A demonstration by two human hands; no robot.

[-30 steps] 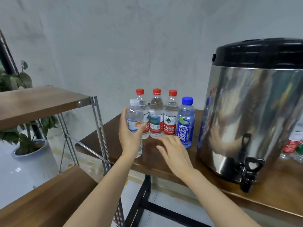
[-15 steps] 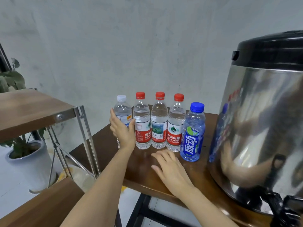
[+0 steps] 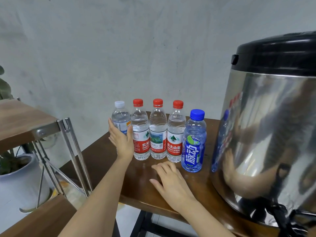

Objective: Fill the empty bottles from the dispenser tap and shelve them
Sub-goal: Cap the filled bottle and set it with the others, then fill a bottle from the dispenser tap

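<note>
Bottle (image 3: 120,117), white-capped and upright, is seen left of centre, just beyond the straight, unclasped fingers (image 3: 112,127) of the left hand (image 3: 122,142); the right hand (image 3: 171,182) is rested flat, holding nothing, on the table (image 3: 102,156).

Light: bright, even, soft | Shadows: faint on the dark brown wooden table (image 3: 136,177) | Glare: smeared reflections on the shiny steel dispenser drum (image 3: 273,142) | Edges: wide-angle bending, drum bulges | Focus: mostly sharp

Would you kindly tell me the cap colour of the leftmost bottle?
The plastic screw cap is white; head view.
</note>
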